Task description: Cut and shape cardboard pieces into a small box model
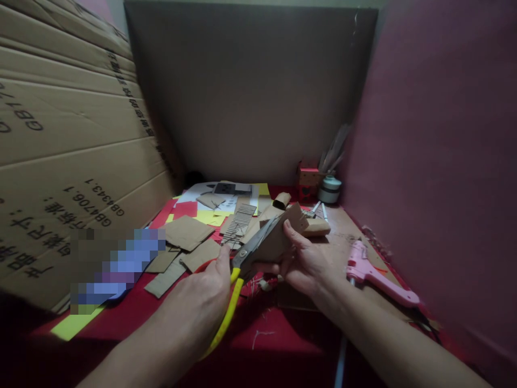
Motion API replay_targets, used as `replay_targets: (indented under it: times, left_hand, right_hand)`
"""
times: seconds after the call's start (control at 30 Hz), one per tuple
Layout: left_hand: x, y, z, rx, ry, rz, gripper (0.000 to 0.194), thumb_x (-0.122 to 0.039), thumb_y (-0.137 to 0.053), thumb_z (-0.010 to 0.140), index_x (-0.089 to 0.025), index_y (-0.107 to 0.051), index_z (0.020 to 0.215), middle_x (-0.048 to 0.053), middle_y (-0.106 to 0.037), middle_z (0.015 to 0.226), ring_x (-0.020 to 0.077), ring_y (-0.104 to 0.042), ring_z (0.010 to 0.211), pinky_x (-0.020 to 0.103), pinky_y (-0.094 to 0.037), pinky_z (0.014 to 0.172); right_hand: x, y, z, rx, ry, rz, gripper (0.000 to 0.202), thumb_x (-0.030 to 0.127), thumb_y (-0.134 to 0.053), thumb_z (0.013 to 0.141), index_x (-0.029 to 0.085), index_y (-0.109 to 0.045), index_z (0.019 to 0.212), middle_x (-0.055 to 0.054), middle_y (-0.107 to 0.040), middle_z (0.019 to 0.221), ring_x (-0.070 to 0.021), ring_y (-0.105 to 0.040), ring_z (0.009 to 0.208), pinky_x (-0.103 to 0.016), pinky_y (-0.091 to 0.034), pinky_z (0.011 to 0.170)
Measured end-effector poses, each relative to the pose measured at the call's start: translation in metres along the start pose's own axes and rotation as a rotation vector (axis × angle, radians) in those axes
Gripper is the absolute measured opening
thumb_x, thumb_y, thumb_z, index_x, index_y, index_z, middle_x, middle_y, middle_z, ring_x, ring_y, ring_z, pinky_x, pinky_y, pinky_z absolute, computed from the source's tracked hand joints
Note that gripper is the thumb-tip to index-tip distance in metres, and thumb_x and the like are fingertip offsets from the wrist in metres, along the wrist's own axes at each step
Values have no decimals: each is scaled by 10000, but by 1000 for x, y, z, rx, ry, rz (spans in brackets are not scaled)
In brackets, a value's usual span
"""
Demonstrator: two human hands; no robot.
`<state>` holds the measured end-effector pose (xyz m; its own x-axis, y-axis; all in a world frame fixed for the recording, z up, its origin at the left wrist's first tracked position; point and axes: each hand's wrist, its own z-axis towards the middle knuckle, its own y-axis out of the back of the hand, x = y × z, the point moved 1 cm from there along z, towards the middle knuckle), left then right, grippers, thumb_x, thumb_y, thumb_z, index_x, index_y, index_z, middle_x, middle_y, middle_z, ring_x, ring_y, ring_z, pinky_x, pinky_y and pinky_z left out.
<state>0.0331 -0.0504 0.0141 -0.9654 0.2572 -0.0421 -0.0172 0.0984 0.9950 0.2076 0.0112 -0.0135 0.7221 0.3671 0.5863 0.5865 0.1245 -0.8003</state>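
My left hand (204, 293) is closed round the yellow and red handles of a pair of scissors (238, 269). The scissor blades point up and to the right, against a brown cardboard piece (272, 242). My right hand (301, 261) grips that piece, its thumb on the near face and its other fingers partly hidden behind it. Flat cardboard pieces (188, 231) lie left of the scissors, and a strip of ridged cardboard (242, 218) lies behind them.
A pink glue gun (374, 277) lies at the right. Farther back are a pale blue-green jar (330, 188) and a red box (308, 180). A large cardboard box (81, 134) walls the left side; a pink panel (436, 161) stands on the right.
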Motion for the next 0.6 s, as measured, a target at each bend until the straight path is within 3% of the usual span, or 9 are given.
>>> replay_targets:
  times: [0.1,0.3,0.47,0.6]
  left_hand:
    - [1,-1,1,-17,-12,-41,728,-125,-392,723,-24,-152,1403,168,-657,920,264,-667,716,308,-452,573]
    - [4,2,-1,-11,-50,-51,665,-90,-371,727,-47,-201,1369,68,-637,682,228,-644,599,269,-389,508]
    - [0,1,-1,-37,-29,-140,644,-130,-406,723,-72,-223,1338,124,-661,845,227,-655,688,268,-416,540]
    - [-6,4,-1,-24,48,-170,487,-212,-368,791,-96,-325,1263,105,-654,794,229,-648,647,285,-419,528]
  right_hand:
    - [0,0,0,-25,-4,-6,421,362,-712,723,249,-597,1112,-62,-726,898,-273,-640,910,-545,-474,810]
    - [0,-3,-1,-37,-9,14,374,344,-742,687,248,-615,1026,-36,-729,854,-269,-647,895,-530,-477,808]
    - [-3,0,0,-10,-9,-11,323,360,-726,709,243,-626,993,-33,-725,833,-266,-647,883,-540,-473,815]
    - [-7,2,0,18,-17,-55,325,393,-709,719,242,-638,998,-47,-720,825,-273,-643,883,-543,-473,819]
